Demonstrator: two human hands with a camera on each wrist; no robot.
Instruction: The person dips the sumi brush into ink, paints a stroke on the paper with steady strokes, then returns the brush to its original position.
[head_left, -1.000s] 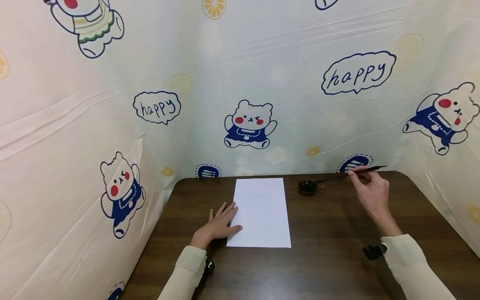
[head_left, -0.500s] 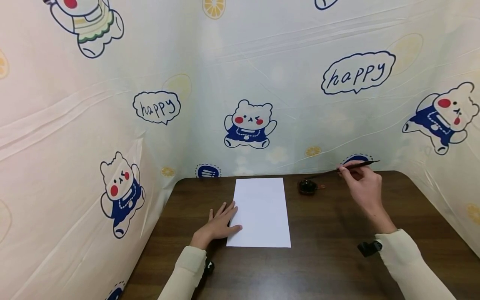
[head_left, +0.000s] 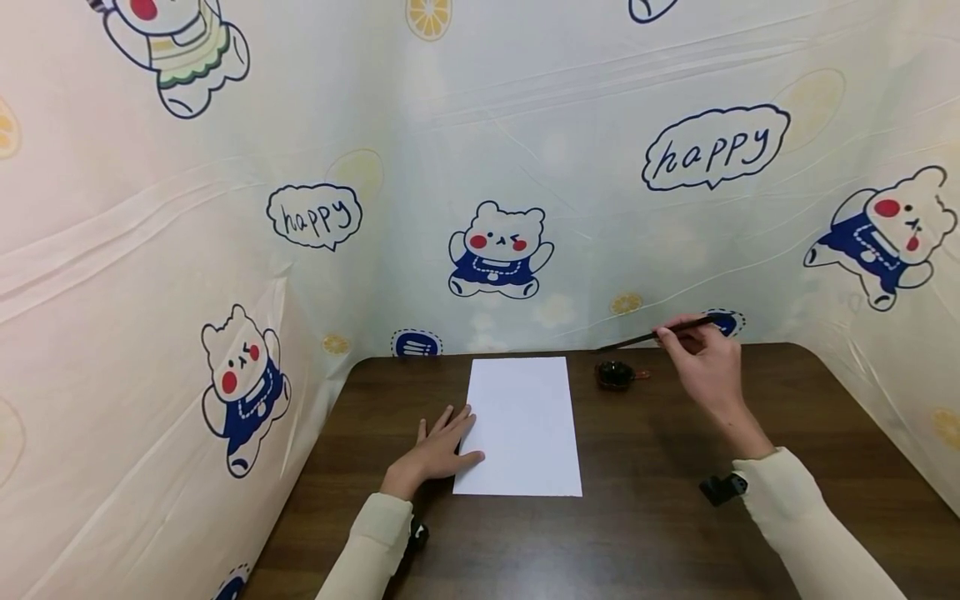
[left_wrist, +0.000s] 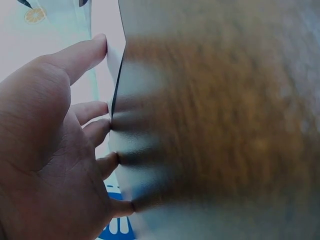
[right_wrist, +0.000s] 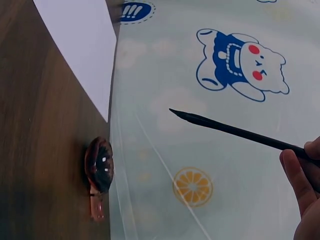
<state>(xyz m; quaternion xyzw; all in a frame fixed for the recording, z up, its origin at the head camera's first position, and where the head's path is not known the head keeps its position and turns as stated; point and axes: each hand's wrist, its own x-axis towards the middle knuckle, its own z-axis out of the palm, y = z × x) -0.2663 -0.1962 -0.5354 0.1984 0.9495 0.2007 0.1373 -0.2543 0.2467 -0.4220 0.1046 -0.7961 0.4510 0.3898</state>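
Note:
In the head view my left hand (head_left: 435, 458) rests with spread, straight fingers on the left edge of a blank white sheet of paper (head_left: 525, 425). The left wrist view shows its fingertips (left_wrist: 111, 162) along the paper's edge and the table. My right hand (head_left: 708, 362) pinches a dark writing brush (head_left: 633, 340) between thumb and fingers, raised over the far right of the table. The brush's pointed dark tip (right_wrist: 181, 114) is in the air, aimed left. Below it on the table sits a small glossy ink dish (head_left: 615, 375) with a short reddish-brown handle and dark contents.
The dark wooden table (head_left: 510, 550) has rounded far corners. A pale curtain (head_left: 600, 167) printed with bears, orange slices and "happy" bubbles encloses it behind and on both sides. Small black cameras sit at both wrists, the right one (head_left: 722, 490) just below the cuff.
My right hand has moved left with the brush, and the tip has come up from the ink dish to a place above and left of it. The left hand and paper have stayed put.

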